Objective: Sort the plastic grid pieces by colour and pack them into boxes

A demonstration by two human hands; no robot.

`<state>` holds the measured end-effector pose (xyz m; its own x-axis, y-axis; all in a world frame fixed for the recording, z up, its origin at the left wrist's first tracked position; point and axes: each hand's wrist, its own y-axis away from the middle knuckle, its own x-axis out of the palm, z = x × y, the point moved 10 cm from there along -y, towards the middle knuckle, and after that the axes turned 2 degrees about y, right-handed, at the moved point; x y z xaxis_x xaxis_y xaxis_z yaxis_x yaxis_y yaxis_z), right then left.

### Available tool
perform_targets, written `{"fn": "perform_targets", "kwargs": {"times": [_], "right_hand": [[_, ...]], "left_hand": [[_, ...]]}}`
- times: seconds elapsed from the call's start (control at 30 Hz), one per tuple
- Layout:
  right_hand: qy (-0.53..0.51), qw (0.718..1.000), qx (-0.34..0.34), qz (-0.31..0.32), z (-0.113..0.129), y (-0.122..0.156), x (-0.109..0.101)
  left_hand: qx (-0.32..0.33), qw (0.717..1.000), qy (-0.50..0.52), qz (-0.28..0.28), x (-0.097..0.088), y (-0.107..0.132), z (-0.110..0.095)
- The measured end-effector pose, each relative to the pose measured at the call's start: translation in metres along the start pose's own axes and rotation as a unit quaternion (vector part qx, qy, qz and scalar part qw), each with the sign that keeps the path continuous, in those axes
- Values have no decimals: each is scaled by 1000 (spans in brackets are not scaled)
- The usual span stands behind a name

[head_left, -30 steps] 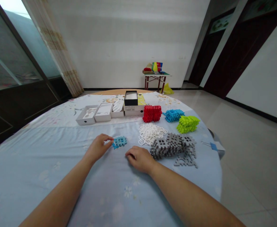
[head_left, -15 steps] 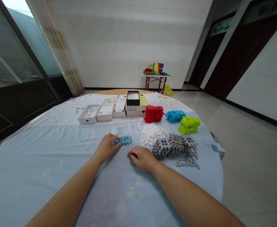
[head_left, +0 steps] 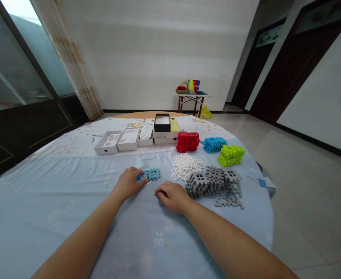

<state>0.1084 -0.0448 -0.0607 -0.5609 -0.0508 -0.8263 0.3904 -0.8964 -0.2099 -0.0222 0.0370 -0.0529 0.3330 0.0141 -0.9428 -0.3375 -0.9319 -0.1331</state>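
Observation:
My left hand (head_left: 129, 182) rests on the table with thumb and fingers curved around a blue interlocking building tile (head_left: 139, 177), which the fingers partly cover. A small white lattice piece (head_left: 144, 176) shows at the fingertips, over the blue. Just right of it lies a lighter blue notched tile (head_left: 154, 174) with a window pattern. My right hand (head_left: 174, 197) lies curled in a loose fist on the cloth, with nothing visible in it. Close to its right stands a stack of grey notched tiles (head_left: 205, 182), and behind it spreads a pile of white lattice pieces (head_left: 186, 166).
Red (head_left: 188, 142), blue (head_left: 214, 144) and lime green tile stacks (head_left: 231, 155) stand at the back right. Open white boxes (head_left: 128, 140) and a black box (head_left: 162, 122) line the back. A clip (head_left: 262, 183) sits at the right table edge.
The view has shifted slightly. My left fingers have opened a little from the blue tile, so more of the white lattice piece shows. My right hand stays where it was.

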Motion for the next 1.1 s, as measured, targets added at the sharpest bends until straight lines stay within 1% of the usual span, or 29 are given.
{"fn": "perform_targets", "kwargs": {"times": [0.1,0.2,0.43,0.57,0.73,0.87,1.0,1.1], "right_hand": [[-3,1000,2,1,0,0,0],[-3,1000,2,3,0,0,0],[4,1000,3,2,2,-1,-1],[11,1000,11,8,1,-1,-1],[9,1000,10,4,0,-2,0],[12,1000,11,3,0,-2,0],[11,1000,12,5,1,-2,-1],[11,1000,9,8,1,-2,-1]], "left_hand": [[-16,999,-35,-2,-4,1,4],[-30,999,-42,1,-5,1,9],[-57,997,34,48,0,-10,25],[-86,992,47,75,3,-15,30],[-82,993,24,85,5,-19,29],[-84,995,-11,48,-5,-21,30],[-50,996,-4,75,-4,-20,22],[-43,997,9,69,-6,-19,22]]}}
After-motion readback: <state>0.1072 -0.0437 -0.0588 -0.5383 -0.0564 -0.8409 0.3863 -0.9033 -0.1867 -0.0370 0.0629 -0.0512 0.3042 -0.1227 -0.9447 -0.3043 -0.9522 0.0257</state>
